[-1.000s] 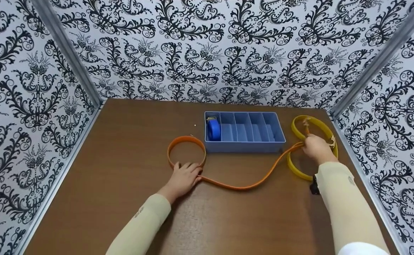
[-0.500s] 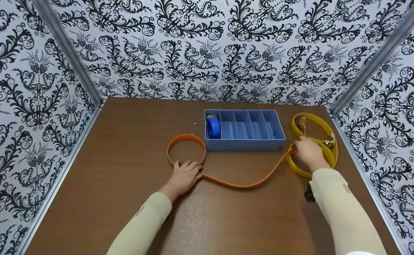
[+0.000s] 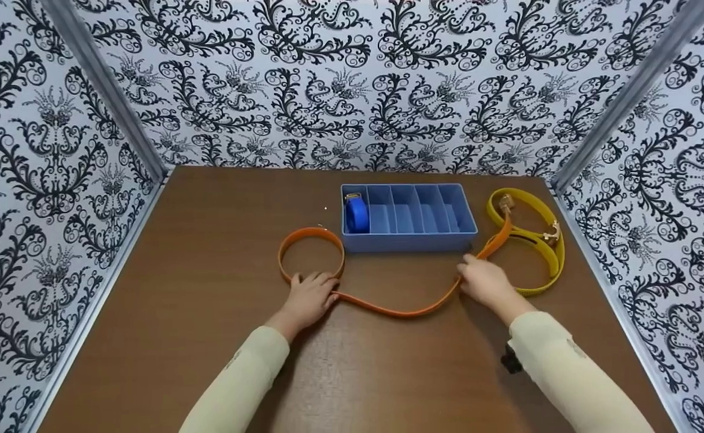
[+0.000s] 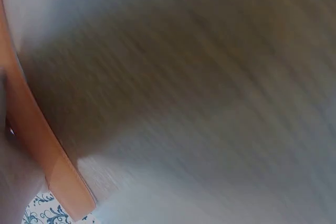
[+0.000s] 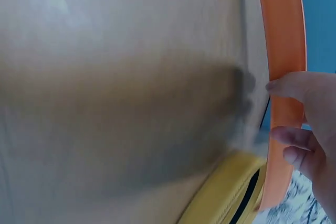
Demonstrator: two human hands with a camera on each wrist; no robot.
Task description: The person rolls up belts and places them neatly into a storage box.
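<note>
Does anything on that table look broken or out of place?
Nothing looks broken. If anything, the yellow belt looks out of place, loosely looped beside the compartment tray while the blue belt sits coiled inside.

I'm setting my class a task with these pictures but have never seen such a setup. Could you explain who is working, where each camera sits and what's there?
There is no machine: a person works with two bare hands. The wide picture comes from a camera worn on the head; the two close ones come from cameras on the wrists.

On the brown table stands a blue compartment tray with a coiled blue strap in its leftmost compartment. To its right lies a looped yellow strap.

The right hand holds an orange strap in its fingers. The left hand is at that strap's round loop; how firmly it grips is unclear.
</note>
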